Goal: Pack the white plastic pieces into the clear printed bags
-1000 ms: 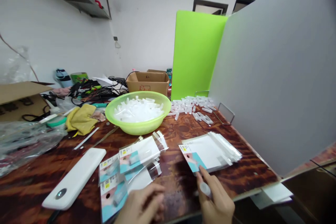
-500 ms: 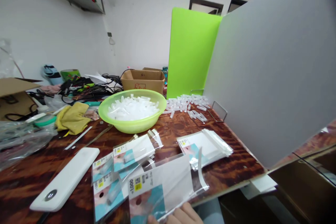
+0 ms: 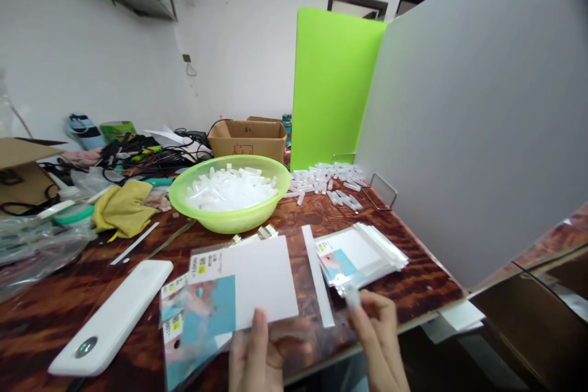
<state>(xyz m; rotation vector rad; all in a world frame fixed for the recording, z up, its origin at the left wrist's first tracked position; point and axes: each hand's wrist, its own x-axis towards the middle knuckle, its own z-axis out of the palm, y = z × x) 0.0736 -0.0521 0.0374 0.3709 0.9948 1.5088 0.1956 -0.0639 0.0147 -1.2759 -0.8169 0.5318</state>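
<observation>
A clear bag with a printed card (image 3: 261, 282) lies across my left hand (image 3: 264, 349), whose thumb presses on its front while the fingers show through the film behind. The bag's flap with a white strip (image 3: 318, 275) extends to the right. My right hand (image 3: 377, 334) pinches a small translucent white piece (image 3: 352, 296) between thumb and fingertips, just right of the flap. Beyond it lies a stack of similar carded bags (image 3: 362, 254). More packed bags (image 3: 177, 343) are partly covered by the held one.
A green bowl (image 3: 229, 220) holds many translucent pieces, with loose ones (image 3: 321, 177) behind. A white oblong device (image 3: 113, 315) and yellow cloth (image 3: 122, 208) are at left. Green (image 3: 337, 86) and grey (image 3: 459, 116) panels stand at right.
The held bag has been raised and turned, with its flap now out to the right. My right hand has come into view with a small piece, and more of my left hand shows.
</observation>
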